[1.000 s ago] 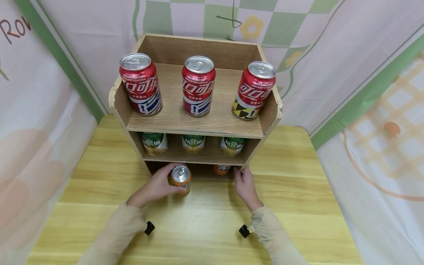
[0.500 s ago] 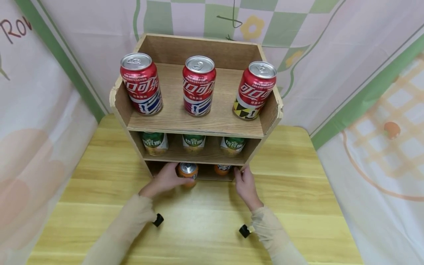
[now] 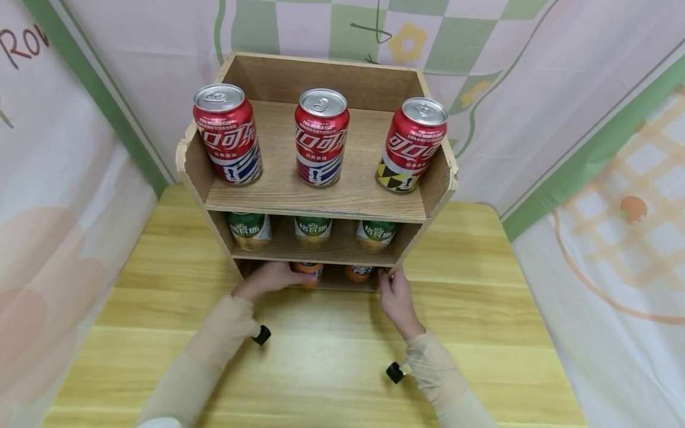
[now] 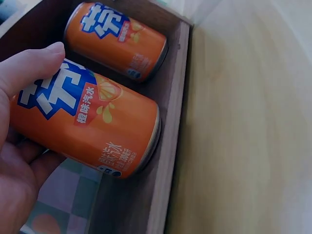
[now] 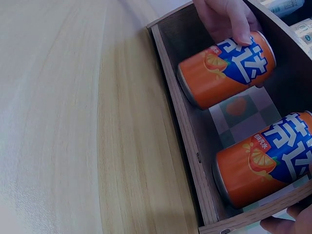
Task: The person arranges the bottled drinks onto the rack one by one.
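Note:
My left hand (image 3: 270, 277) grips an orange soda can (image 4: 122, 131), thumb on one side and fingers round the other. The can stands upright on the bottom level of a three-level wooden shelf (image 3: 332, 205), near its front edge. A second orange soda can (image 5: 253, 168) stands to its right, apart from it, by the right side panel. At that panel, my right hand (image 3: 398, 303) holds the lower front edge; the right wrist view shows only some fingers (image 5: 279, 226) outside the panel. The upper level hides the cans' tops in the head view.
Three red cola cans, the middle one (image 3: 321, 139) among them, stand on the top level. Three green-and-gold cans, such as the left one (image 3: 250, 232), fill the middle level. The shelf stands on a wooden table (image 3: 332, 368) before a patterned cloth (image 3: 305, 30).
My left hand has carried the orange soda can inward and slightly right, from in front of the shelf onto its bottom level. The right hand has stayed at the side panel.

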The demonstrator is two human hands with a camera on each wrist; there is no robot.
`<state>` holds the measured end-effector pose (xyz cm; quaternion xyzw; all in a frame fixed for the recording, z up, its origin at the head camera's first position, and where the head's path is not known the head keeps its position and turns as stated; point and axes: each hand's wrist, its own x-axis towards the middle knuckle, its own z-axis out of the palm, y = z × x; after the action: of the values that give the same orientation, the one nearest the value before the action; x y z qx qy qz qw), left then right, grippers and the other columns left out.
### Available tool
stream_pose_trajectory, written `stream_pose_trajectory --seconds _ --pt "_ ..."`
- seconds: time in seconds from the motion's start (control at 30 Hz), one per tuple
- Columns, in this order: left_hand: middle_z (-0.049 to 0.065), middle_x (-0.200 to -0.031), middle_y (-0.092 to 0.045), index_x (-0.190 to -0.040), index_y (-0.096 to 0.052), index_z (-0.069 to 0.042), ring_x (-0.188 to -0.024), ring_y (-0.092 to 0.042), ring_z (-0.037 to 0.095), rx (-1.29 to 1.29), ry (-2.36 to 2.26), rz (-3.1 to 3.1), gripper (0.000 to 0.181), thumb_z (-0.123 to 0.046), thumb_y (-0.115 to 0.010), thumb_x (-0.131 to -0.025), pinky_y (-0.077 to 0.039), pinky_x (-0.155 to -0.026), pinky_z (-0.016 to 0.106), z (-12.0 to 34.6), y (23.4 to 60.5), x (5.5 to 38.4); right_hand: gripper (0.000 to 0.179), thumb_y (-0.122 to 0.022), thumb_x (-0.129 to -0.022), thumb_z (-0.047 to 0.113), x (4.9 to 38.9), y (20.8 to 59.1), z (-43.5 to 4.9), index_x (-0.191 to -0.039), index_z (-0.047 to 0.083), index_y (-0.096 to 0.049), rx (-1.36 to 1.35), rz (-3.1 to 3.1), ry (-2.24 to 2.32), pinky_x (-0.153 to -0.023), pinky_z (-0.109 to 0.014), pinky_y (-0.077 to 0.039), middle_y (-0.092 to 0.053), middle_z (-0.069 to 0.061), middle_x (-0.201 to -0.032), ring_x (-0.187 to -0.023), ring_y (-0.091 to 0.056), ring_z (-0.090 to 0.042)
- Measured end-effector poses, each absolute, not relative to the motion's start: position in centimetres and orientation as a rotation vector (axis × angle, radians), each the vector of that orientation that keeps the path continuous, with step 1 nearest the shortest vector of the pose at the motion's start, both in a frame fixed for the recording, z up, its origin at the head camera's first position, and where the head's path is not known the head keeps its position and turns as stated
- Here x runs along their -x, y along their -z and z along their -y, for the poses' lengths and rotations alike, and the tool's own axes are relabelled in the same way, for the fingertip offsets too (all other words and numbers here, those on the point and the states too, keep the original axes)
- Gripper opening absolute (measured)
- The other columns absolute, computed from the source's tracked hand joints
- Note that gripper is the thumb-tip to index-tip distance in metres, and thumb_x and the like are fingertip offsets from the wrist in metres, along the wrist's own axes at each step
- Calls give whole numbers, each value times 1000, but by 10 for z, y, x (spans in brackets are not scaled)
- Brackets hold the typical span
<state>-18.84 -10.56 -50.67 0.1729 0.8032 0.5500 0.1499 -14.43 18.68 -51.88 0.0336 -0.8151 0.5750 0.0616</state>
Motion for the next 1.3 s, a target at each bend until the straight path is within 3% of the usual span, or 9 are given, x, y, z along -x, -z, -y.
stream_pose_trajectory --seconds 0.3,0.53,0.8,0.93,1.17,1.3 --pt "16 -145 -52 -142 -53 2 -134 -46 30 -327 -1519 -2187 67 -32 -78 -90 -37 -118 43 105 509 200 47 -43 -107 2 145 522 -189 -152 -6 -33 -146 2446 -1726 -115 -59 -37 -41 -30 -153 -143 -38 -43" --pt "18 -160 -35 -155 -33 2 -149 -29 31 -281 -1525 -2036 84 -45 -67 -95 -25 -125 43 107 507 205 46 -43 -106 -1 146 522 -189 -151 -7 -35 -156 2435 -1707 -116 -57 -38 -42 -30 -152 -143 -39 -42" --pt "17 -164 -29 -159 -24 -1 -152 -24 31 -280 -1552 -2033 107 -64 -70 -87 -21 -126 42 110 507 205 42 -41 -104 -6 139 502 -181 -145 -14 -36 -113 2474 -1721 -114 -59 -39 -42 -36 -149 -140 -40 -47" --pt "18 -163 -29 -159 -23 0 -152 -23 31 -273 -1570 -2015 104 -61 -69 -88 -21 -126 43 110 506 204 42 -41 -103 -8 131 481 -176 -145 -16 -36 -123 2490 -1710 -113 -60 -40 -42 -38 -147 -139 -40 -49" --pt "16 -162 -32 -158 -28 0 -150 -26 30 -273 -1545 -2027 94 -52 -69 -92 -24 -125 42 109 509 204 47 -40 -106 -1 144 520 -188 -152 -8 -32 -139 2469 -1724 -115 -58 -38 -40 -31 -153 -143 -38 -44" --pt "14 -160 -37 -156 -35 -2 -148 -30 30 -319 -1566 -2092 84 -42 -72 -93 -27 -124 43 108 511 201 45 -42 -106 1 143 521 -189 -150 -8 -34 -149 2462 -1724 -115 -58 -38 -41 -31 -152 -142 -39 -44"
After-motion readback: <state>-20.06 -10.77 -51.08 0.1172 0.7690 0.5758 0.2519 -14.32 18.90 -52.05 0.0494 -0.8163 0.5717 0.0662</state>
